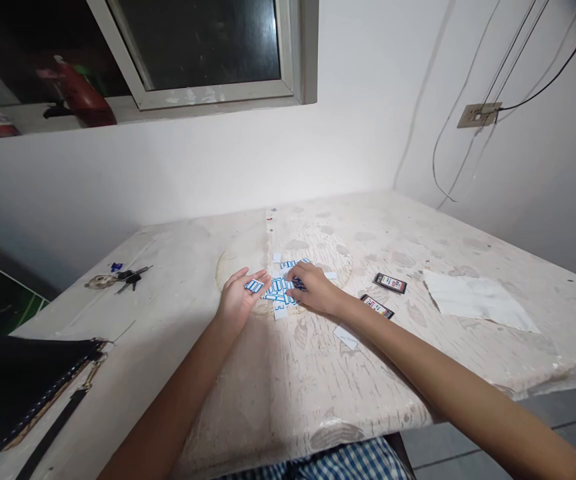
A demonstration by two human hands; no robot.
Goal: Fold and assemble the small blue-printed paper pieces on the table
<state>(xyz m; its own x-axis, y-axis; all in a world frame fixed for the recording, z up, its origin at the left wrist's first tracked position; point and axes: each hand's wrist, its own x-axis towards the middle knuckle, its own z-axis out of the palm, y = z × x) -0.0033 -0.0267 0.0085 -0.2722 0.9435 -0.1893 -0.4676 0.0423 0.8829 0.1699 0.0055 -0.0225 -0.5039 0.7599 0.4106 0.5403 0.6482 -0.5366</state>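
My left hand is turned palm up at the left of the pile, with a small blue-and-white paper piece held against its fingers. A pile of small paper pieces with blue outlines lies between my two hands on the table. My right hand reaches over the pile from the right. Its fingers are curled down around a few pieces with dark blue marks, partly hidden by the fingers. Plain white slips stick out around the pile.
Two dark-edged cards and a white slip with writing lie by my right forearm. Further right is a white sheet. Keys and a black bag are at the left. A wall rises behind the table.
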